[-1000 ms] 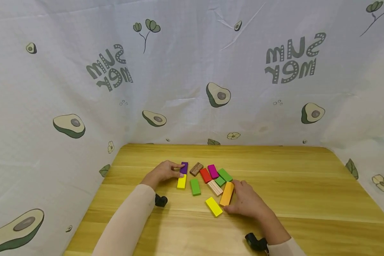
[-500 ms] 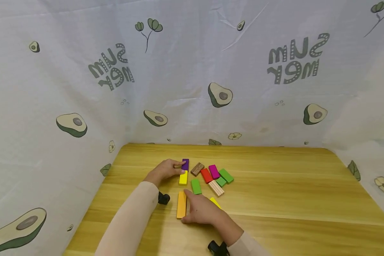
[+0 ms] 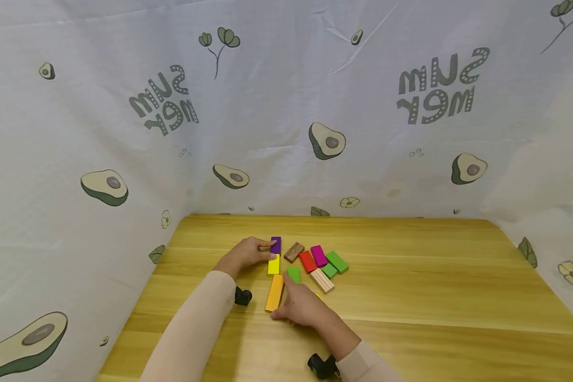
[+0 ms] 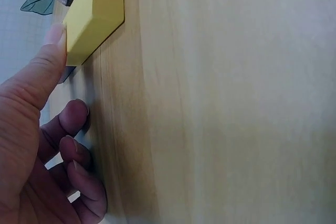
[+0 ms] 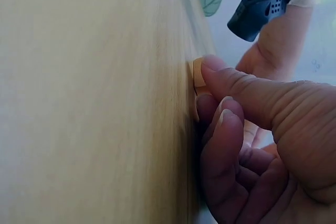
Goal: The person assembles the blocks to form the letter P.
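Observation:
In the head view, a purple block (image 3: 276, 245) and a yellow block (image 3: 274, 265) lie end to end. My left hand (image 3: 242, 255) touches both, the index finger at the purple one and the thumb at the yellow one. In the left wrist view the thumb presses the side of the yellow block (image 4: 94, 19), the other fingers bent loosely. My right hand (image 3: 302, 303) grips a long orange block (image 3: 274, 293) by its ends, its far end close to the yellow block's near end. The right wrist view shows the orange block (image 5: 199, 74) mostly covered by fingers.
Right of the row lie a brown block (image 3: 294, 252), a red block (image 3: 307, 261), a magenta block (image 3: 319, 256), a striped pale wood block (image 3: 322, 280) and several green blocks (image 3: 337, 261). A second yellow block is mostly hidden by the right hand. A printed curtain (image 3: 286, 185) borders the wooden table (image 3: 410, 297).
My right hand has carried the orange block left from the loose blocks, then slightly away from me toward the yellow block's end. The purple and yellow blocks shifted slightly away with the left hand.

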Demonstrator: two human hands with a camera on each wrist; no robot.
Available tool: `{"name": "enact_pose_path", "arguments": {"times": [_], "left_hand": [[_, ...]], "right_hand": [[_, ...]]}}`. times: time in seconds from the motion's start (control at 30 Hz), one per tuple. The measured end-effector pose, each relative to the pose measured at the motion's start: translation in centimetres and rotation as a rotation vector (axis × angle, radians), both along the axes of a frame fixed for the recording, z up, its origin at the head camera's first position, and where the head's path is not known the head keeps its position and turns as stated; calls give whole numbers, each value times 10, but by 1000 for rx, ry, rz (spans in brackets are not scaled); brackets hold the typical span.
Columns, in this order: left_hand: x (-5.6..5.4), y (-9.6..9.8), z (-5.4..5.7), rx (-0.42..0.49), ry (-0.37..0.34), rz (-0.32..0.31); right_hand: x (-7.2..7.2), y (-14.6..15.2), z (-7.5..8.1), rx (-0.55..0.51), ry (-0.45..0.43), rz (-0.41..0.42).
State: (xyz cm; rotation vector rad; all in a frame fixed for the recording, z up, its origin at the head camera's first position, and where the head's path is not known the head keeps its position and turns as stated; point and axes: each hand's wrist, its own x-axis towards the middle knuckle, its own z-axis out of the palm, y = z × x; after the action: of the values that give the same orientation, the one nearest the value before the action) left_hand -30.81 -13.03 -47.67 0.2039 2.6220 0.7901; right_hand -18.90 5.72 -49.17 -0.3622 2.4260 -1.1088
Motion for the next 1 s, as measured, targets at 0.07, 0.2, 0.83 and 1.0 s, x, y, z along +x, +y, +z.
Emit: {"name": "enact_pose_path", "arguments": {"times": [0.07, 0.2, 0.83, 1.0], "left_hand": [[0, 0, 0, -6, 7, -1], [1, 1, 0, -15, 13, 1], [1, -3, 2, 29, 13, -54], [4, -3, 3, -9, -22, -74]], "right_hand": [[0, 0, 2, -6, -2, 13], [-1, 2, 6, -10, -4, 38], [-5, 2, 7, -23, -62, 57], [-5, 2, 6, -21, -58, 54]]}}
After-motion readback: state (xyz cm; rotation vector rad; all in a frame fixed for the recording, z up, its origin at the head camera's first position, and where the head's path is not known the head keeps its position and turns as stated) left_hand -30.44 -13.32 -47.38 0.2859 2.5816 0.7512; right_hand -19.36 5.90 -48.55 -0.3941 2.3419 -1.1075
